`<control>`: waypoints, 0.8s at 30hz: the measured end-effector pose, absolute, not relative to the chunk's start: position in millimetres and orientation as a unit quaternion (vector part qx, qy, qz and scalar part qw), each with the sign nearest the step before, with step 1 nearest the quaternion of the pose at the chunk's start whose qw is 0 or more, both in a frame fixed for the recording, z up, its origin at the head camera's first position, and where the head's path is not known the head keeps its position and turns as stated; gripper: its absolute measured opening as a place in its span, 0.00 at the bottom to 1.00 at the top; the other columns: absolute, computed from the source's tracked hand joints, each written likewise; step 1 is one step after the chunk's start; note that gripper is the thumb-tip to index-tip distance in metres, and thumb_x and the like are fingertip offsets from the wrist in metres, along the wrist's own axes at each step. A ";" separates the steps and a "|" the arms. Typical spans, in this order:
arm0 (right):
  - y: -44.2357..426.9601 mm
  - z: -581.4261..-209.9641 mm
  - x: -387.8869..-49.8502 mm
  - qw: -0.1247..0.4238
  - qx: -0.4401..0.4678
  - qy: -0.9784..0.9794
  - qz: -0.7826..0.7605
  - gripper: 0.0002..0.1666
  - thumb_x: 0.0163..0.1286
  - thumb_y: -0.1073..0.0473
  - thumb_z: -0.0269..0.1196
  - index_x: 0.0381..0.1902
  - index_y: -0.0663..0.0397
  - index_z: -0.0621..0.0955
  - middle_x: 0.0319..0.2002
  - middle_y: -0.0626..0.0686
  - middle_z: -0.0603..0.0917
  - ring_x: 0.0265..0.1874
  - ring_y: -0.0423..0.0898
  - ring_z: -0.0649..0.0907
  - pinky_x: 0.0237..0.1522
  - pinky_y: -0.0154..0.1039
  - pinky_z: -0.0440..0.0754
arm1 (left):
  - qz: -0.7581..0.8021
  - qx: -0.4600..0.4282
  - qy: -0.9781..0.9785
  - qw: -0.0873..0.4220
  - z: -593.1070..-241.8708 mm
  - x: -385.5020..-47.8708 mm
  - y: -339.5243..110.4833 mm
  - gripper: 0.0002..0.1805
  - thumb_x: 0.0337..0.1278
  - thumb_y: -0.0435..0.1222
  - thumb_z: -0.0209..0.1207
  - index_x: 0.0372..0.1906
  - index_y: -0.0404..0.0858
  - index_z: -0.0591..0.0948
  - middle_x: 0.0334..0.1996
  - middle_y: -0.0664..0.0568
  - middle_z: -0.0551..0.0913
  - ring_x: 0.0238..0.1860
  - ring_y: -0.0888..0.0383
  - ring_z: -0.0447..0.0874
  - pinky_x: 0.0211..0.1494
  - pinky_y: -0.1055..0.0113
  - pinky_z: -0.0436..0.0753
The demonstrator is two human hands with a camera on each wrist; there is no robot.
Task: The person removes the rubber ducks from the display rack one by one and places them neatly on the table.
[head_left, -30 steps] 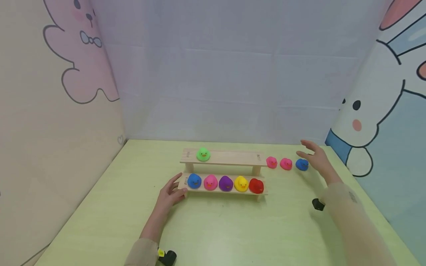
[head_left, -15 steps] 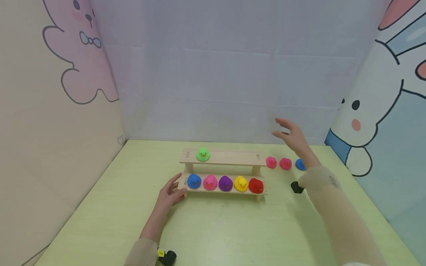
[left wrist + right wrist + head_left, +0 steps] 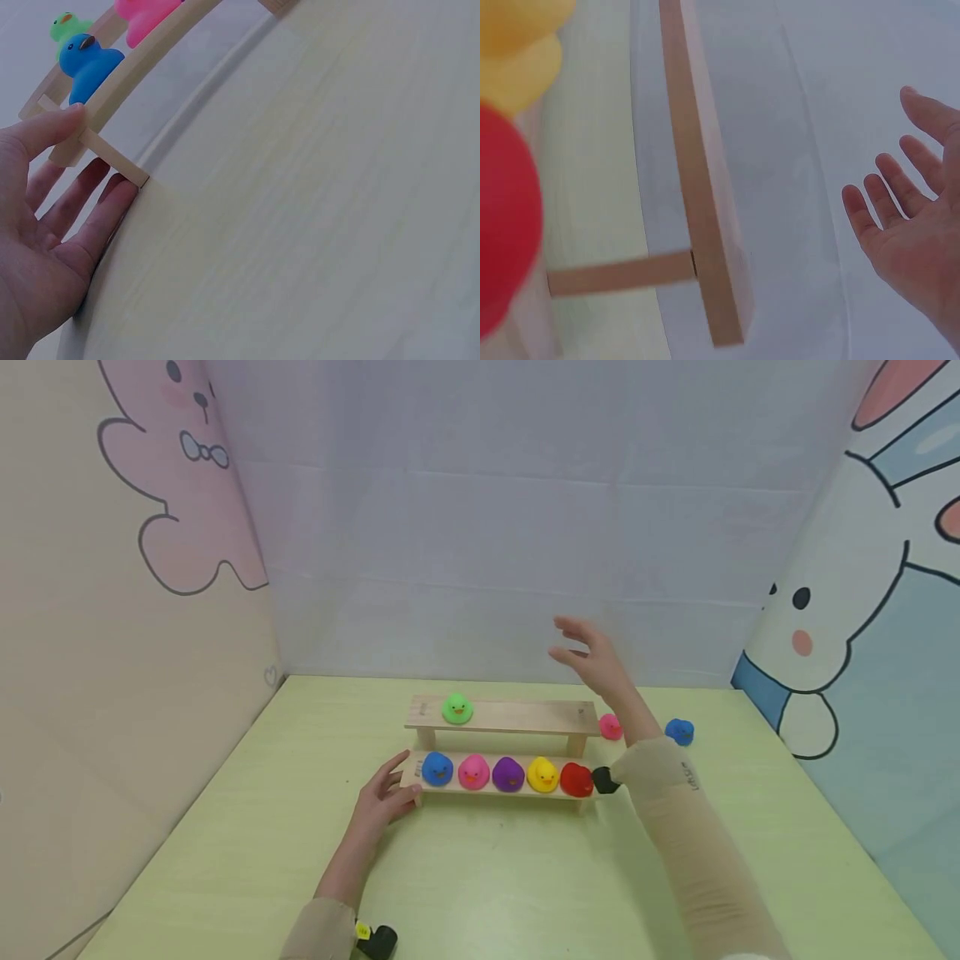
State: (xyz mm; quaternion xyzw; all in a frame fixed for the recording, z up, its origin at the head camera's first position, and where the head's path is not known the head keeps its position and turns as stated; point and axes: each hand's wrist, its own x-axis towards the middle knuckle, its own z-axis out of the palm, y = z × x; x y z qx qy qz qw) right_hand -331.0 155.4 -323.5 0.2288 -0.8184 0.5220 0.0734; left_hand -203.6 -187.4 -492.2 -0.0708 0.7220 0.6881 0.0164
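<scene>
The right hand [image 3: 598, 667], empty with fingers spread, has moved leftward from the loose blue duck [image 3: 680, 732] to above the rack [image 3: 517, 717] at centre frame; the work seems to turn there. Left of centre, the left hand [image 3: 381, 800] grips the rack's end.

A pale yellow-green desk [image 3: 255, 827] stands before a creased lilac-grey backdrop [image 3: 465, 527]. A pink cartoon animal [image 3: 183, 518] decorates the cream left wall [image 3: 112, 718]; a white cartoon rabbit [image 3: 847, 585], the right.

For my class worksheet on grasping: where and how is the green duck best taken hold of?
The green duck is probably best pinched across its rounded body from above: it sits upright, alone on the upper shelf, open overhead.
</scene>
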 end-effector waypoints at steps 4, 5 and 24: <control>136.3 -333.5 -333.5 0.076 0.240 -0.798 0.547 0.34 0.72 0.59 0.62 0.73 0.52 0.67 0.72 0.58 0.68 0.72 0.58 0.66 0.72 0.57 0.67 | 0.687 -0.075 0.723 0.019 -491.2 -202.8 -187.0 0.37 0.60 0.37 0.66 0.73 0.56 0.67 0.64 0.41 0.76 0.51 0.59 0.83 0.53 0.63 0.87; 130.9 -335.2 -332.3 0.076 0.244 -0.791 0.556 0.34 0.71 0.59 0.62 0.72 0.51 0.67 0.72 0.57 0.68 0.72 0.58 0.66 0.73 0.57 0.67 | 0.687 -0.077 0.722 0.019 -490.6 -202.5 -186.9 0.37 0.59 0.37 0.66 0.73 0.56 0.67 0.64 0.41 0.76 0.51 0.59 0.83 0.53 0.62 0.86; 41.1 -381.2 -308.8 0.036 0.278 -0.729 0.624 0.29 0.72 0.61 0.61 0.69 0.49 0.70 0.69 0.54 0.73 0.70 0.57 0.69 0.70 0.54 0.72 | 0.684 -0.081 0.724 0.021 -486.3 -200.1 -184.2 0.38 0.60 0.36 0.66 0.73 0.56 0.66 0.65 0.41 0.76 0.50 0.62 0.82 0.54 0.61 0.86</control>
